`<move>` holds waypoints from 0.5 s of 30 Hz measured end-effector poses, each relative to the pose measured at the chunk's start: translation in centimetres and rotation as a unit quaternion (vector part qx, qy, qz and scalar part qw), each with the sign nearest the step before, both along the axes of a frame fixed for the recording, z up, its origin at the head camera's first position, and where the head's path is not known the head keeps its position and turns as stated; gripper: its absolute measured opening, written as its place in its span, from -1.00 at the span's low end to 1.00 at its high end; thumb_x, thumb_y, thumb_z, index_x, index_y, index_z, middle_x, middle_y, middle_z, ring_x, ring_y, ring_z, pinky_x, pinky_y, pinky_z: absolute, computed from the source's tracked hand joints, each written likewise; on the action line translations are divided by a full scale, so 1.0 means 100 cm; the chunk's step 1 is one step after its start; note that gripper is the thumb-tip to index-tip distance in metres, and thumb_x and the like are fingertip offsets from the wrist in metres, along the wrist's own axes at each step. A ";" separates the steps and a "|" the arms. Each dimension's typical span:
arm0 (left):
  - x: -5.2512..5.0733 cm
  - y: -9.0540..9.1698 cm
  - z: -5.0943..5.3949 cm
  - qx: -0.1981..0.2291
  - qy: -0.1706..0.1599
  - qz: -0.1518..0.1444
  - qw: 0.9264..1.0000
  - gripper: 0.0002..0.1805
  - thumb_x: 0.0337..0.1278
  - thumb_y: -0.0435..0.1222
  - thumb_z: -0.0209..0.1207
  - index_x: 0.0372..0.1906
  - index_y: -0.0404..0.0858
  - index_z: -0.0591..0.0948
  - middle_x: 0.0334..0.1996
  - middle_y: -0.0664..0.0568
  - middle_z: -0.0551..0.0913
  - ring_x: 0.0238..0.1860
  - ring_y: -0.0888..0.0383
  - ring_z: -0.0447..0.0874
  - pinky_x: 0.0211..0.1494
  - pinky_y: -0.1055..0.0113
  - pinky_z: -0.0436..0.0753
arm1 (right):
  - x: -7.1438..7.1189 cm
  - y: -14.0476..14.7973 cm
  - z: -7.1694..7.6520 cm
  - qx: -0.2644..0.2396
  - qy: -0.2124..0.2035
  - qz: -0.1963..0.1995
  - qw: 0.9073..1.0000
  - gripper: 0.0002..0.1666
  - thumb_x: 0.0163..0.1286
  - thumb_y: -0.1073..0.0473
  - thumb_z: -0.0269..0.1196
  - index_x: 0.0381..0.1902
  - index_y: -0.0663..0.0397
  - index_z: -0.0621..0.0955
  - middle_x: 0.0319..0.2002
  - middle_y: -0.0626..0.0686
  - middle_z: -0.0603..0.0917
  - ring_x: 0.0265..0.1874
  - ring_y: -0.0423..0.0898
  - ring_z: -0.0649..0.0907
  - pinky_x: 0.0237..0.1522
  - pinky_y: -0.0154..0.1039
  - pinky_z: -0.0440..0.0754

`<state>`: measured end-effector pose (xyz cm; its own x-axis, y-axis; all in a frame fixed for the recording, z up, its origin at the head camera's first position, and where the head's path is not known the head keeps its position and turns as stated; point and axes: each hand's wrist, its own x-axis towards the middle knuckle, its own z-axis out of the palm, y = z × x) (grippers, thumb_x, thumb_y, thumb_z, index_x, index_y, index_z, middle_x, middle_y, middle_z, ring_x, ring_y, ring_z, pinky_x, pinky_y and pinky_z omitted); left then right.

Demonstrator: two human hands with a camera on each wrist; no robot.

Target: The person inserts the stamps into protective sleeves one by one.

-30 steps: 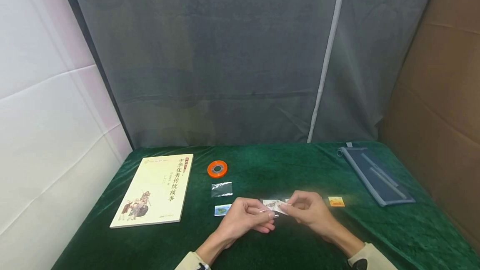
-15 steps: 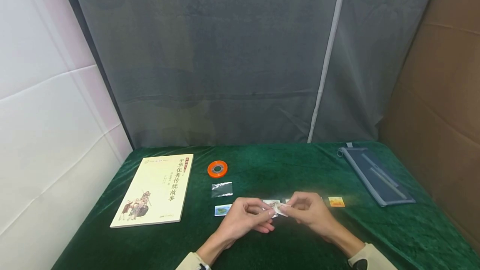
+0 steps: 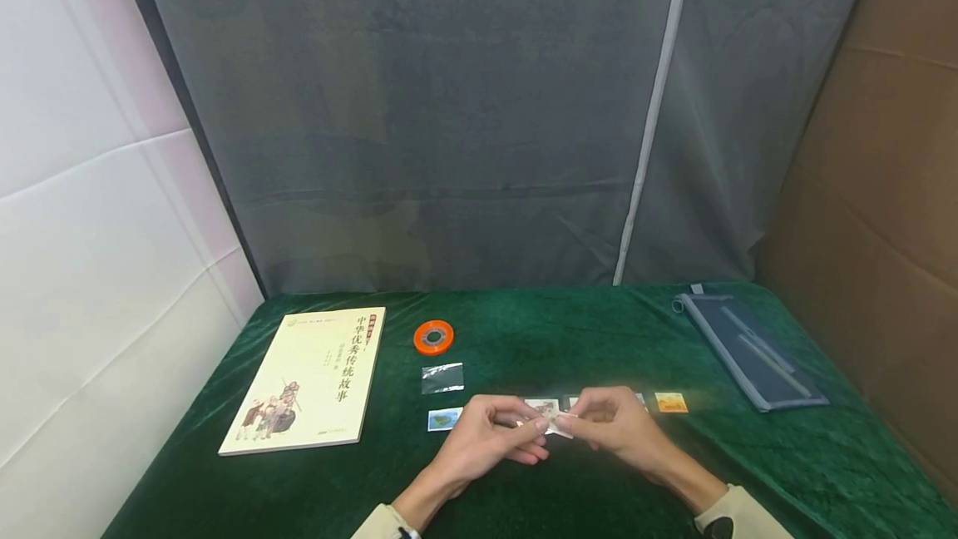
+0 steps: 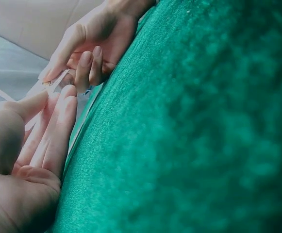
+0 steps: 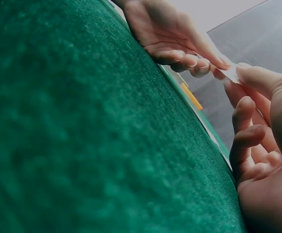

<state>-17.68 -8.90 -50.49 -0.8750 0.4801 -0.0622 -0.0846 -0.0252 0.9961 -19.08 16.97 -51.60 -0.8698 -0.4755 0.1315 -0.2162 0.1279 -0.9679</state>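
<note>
Just over the table's front middle, my left hand [image 3: 490,432] pinches a small clear plastic sleeve [image 4: 65,81] between thumb and fingers. My right hand [image 3: 615,422] pinches a small whitish stamp [image 5: 232,75] by its edge, its end meeting the sleeve at the left fingertips. How far the stamp sits inside the sleeve I cannot tell. Behind the fingertips another stamp [image 3: 542,406] lies on the cloth. A blue-and-green stamp [image 3: 445,419] lies left of my left hand, and an orange one [image 3: 671,403] right of my right hand. More pale pieces are partly hidden behind the right hand.
A cream book [image 3: 314,373] lies at the left of the green-clothed table [image 3: 539,323]. Right of it are an orange ring-shaped spool [image 3: 434,338] and a loose clear sleeve [image 3: 442,378]. A dark zip pouch [image 3: 752,352] with thin items inside lies at the right.
The right hand has shifted slightly down and left, bringing the stamp lower against the sleeve at the left fingertips. The left hand stays nearly still, and the things on the table have not moved.
</note>
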 end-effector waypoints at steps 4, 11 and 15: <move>0.000 -0.001 0.001 0.003 0.001 -0.004 1.000 -0.72 0.38 -0.22 0.46 -0.01 -0.35 0.80 -0.13 -0.33 0.86 -0.25 0.02 0.94 -0.14 0.15 0.88 | 0.000 0.000 0.001 0.005 -0.002 0.008 1.000 -0.80 0.52 0.18 0.42 -0.34 0.13 0.71 -0.62 -0.13 0.57 -0.65 -0.32 0.52 -0.61 -0.38 0.49; 0.000 -0.001 0.002 0.009 -0.002 -0.010 1.000 -0.73 0.40 -0.23 0.44 0.01 -0.35 0.80 -0.07 -0.33 0.86 -0.22 0.05 0.94 -0.12 0.18 0.87 | 0.000 -0.001 0.001 0.017 -0.006 0.014 1.000 -0.78 0.53 0.16 0.41 -0.35 0.10 0.72 -0.63 -0.13 0.57 -0.66 -0.32 0.53 -0.63 -0.39 0.49; 0.000 -0.001 0.002 0.009 0.000 -0.012 1.000 -0.73 0.40 -0.25 0.43 0.01 -0.37 0.80 -0.09 -0.36 0.85 -0.21 0.05 0.94 -0.12 0.19 0.87 | 0.000 0.000 0.001 0.019 0.003 0.018 1.000 -0.78 0.52 0.17 0.41 -0.37 0.09 0.73 -0.62 -0.14 0.57 -0.65 -0.33 0.53 -0.63 -0.37 0.50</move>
<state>-17.65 -8.99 -50.26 -0.8630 0.5025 -0.0534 -0.0857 -0.0414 0.9955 -19.11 16.95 -51.50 -0.8510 -0.5118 0.1178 -0.2277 0.1573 -0.9609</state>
